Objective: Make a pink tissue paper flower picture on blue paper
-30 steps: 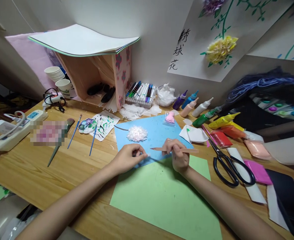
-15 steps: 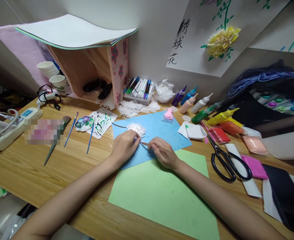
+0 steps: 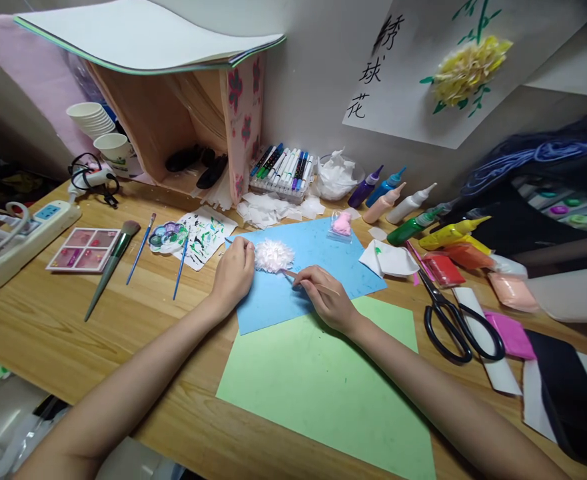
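A fluffy white paper flower (image 3: 274, 256), faintly pink, lies on the blue sheet (image 3: 258, 310). Just left of it, my left hand (image 3: 234, 272) is closed around the flower's thin dark stem (image 3: 228, 240), whose end shows past the fingers. My right hand (image 3: 327, 298) pinches a slim brown brush (image 3: 296, 275), its handle pointing back to the right. The brush tip meets the flower's lower edge. Under the right wrist lies a green sheet (image 3: 323, 393).
A pink powder palette (image 3: 84, 250), a makeup brush (image 3: 108, 273) and blue paintbrushes (image 3: 180, 267) lie left. Behind are markers (image 3: 286, 170) and paper scraps (image 3: 266, 210). Paint bottles (image 3: 410, 225), black scissors (image 3: 453, 320) and a pink clay packet (image 3: 342, 225) are to the right.
My left hand has shifted left off the flower's front onto its stem, so more of the flower shows. The brush in my right hand has come up to the flower's edge. The view has tilted slightly.
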A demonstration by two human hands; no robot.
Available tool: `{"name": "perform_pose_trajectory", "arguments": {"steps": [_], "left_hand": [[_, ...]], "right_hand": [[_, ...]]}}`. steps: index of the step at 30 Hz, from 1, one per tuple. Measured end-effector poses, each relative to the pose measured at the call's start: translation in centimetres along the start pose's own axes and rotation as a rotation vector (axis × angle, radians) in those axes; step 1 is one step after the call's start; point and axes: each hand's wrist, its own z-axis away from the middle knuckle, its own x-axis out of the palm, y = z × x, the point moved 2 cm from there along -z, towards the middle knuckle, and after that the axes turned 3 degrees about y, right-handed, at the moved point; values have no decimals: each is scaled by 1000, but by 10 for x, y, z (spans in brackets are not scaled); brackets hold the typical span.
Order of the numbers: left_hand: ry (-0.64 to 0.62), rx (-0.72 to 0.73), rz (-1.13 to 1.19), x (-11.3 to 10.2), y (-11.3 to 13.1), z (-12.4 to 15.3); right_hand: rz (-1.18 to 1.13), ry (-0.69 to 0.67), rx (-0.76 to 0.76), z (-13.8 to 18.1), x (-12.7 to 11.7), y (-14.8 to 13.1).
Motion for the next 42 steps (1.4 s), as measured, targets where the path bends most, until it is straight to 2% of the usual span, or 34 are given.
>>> {"name": "perform_pose_trajectory", "arguments": {"steps": [14, 24, 30, 33, 36, 38, 42], "left_hand": [[-5, 25, -37, 8, -8, -4], [-35, 27, -94, 8, -7, -5], [-27, 32, -100, 8, -7, -4], [-27, 29, -88, 8, -8, -4], [-30, 27, -87, 9, -8, -4], [-26, 32, -79, 9, -9, -4], [-15, 30, -50, 6, -10, -3]], "right_hand": [[-4, 66, 35, -12, 3, 4], [18, 47, 99, -66, 4, -4], [-168, 77, 112, -67, 4, 14], [-252, 146, 94, -56, 6, 16], [-360, 276, 97, -50, 2, 19], [-453, 347, 165, -50, -5, 26], [-688, 355, 371, -54, -25, 51]]}}
